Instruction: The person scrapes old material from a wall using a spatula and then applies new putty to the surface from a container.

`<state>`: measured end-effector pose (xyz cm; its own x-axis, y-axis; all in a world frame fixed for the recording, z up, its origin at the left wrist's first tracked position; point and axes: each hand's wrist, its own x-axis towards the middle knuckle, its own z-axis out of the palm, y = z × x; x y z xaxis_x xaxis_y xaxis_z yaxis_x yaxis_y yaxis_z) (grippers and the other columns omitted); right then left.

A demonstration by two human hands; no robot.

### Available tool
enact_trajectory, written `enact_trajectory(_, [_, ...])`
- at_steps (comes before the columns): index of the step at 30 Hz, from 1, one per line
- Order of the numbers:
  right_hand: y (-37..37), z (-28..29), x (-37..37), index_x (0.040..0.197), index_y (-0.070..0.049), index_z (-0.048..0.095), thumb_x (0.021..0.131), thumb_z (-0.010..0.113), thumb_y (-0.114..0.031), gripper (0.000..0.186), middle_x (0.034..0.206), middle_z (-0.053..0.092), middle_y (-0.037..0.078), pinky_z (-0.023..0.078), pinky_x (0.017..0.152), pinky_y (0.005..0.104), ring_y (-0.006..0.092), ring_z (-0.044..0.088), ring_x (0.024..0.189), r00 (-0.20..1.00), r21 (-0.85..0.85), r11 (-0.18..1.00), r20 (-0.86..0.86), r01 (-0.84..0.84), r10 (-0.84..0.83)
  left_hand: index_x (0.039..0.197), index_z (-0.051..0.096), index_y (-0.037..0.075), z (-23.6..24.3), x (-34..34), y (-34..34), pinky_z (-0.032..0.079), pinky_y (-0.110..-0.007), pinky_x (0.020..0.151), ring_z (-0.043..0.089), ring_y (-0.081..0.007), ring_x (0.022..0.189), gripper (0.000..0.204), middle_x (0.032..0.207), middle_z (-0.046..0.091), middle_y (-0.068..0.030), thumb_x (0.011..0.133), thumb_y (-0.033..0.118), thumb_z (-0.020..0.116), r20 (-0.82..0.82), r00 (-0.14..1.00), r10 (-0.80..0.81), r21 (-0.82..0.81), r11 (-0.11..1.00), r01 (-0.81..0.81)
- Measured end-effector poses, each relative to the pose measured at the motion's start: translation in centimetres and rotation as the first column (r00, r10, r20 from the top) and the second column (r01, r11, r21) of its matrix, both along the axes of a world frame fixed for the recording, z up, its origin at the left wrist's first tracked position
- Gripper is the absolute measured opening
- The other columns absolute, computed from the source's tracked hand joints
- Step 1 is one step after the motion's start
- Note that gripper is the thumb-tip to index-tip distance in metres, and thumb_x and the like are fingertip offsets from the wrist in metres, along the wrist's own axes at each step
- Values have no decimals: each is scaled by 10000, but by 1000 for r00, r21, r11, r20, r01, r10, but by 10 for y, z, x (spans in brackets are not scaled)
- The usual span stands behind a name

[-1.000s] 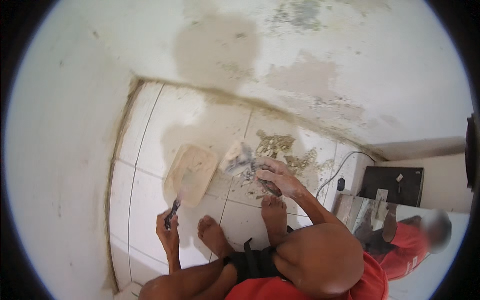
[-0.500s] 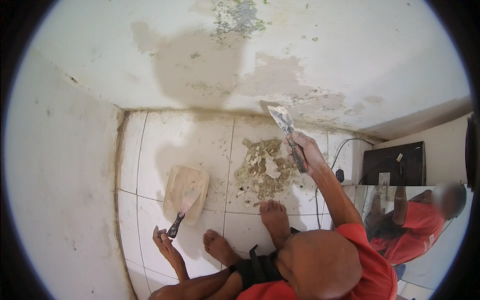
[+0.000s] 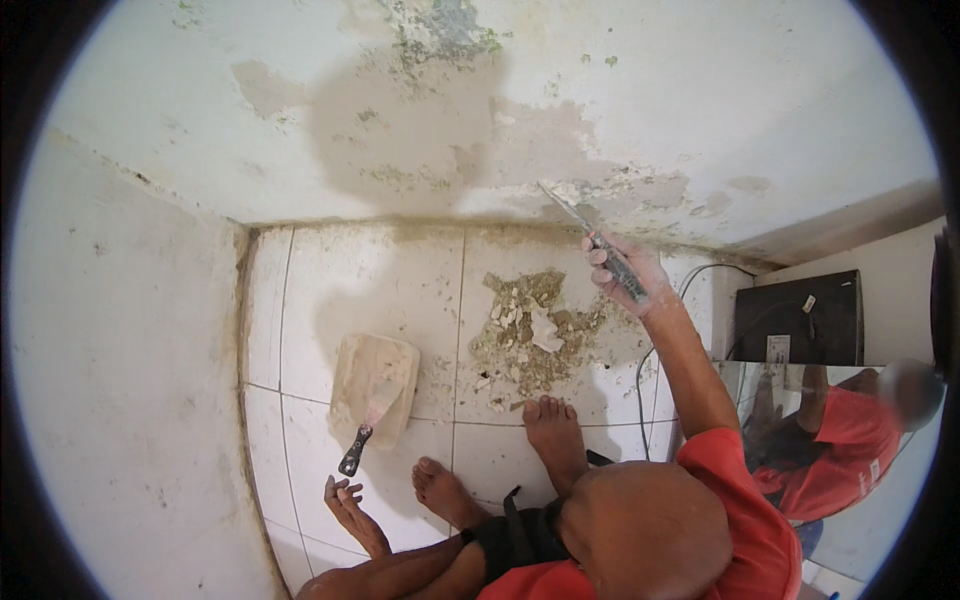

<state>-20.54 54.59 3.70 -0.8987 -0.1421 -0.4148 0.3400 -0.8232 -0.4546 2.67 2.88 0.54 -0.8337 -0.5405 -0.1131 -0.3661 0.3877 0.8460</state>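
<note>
The handle of a putty knife (image 3: 620, 270) is gripped in the right hand (image 3: 648, 282), with the fingers curled closed around it; its blade is pointed up and to the left, seen nearly edge-on, with the tip at the lower part of the stained wall (image 3: 700, 110), though whether the wall is touched cannot be told. The right forearm (image 3: 690, 362) is stretched forward from a red sleeve (image 3: 728, 462), and the hand is held beyond the right foot (image 3: 555, 432), near the base of the wall. By the left hand (image 3: 352, 512) nothing is held: its fingers are parted and loosely bent, just below the handle end of a second putty knife (image 3: 357, 448), and contact with that handle cannot be made out clearly. The left hand is held low, angled up and to the left, with the wrist near the left leg (image 3: 400, 572). The second knife is laid with its blade inside a pale rectangular tray (image 3: 372, 354) and its handle out over the near rim. Between the tray and the right hand, broken rubble (image 3: 525, 322) is heaped on the tiled floor (image 3: 375, 275).
</note>
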Motion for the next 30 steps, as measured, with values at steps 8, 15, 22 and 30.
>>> enact_trajectory(8, [36,25,-5,1239,50,494,1025,486,-184,317,1098,598,155,513,601,295,147,605,835,999,-310,950,-50,-33,18,1396,447,18,-4,4,10,444,-338,803,599,-195,914,461,1123,559,-108,1060,329,402,-4,1000,-18,8,1000,18])
enact_trajectory(15, [57,62,-7,1260,97,419,999,517,-144,369,1174,527,193,523,704,323,196,610,924,995,-525,849,-28,62,-91,1354,471,7,-20,23,13,446,-314,773,594,-177,871,433,1071,570,-100,1055,314,414,6,1000,4,26,1000,-4])
enact_trajectory(22, [81,99,-2,1289,104,377,1019,500,-173,405,1128,522,192,516,702,338,198,617,886,994,-553,829,-24,79,-111,1186,546,2,-45,56,23,455,-264,635,581,-125,674,309,897,608,-65,1046,253,432,82,993,-85,82,994,78])
enact_trajectory(30, [85,162,32,1260,107,391,1065,412,-235,394,1116,528,199,500,619,290,159,578,800,983,-508,855,-77,104,-165,1066,627,8,-48,51,39,450,-261,625,572,-114,736,286,856,646,-55,1043,248,473,176,930,-324,295,918,264])
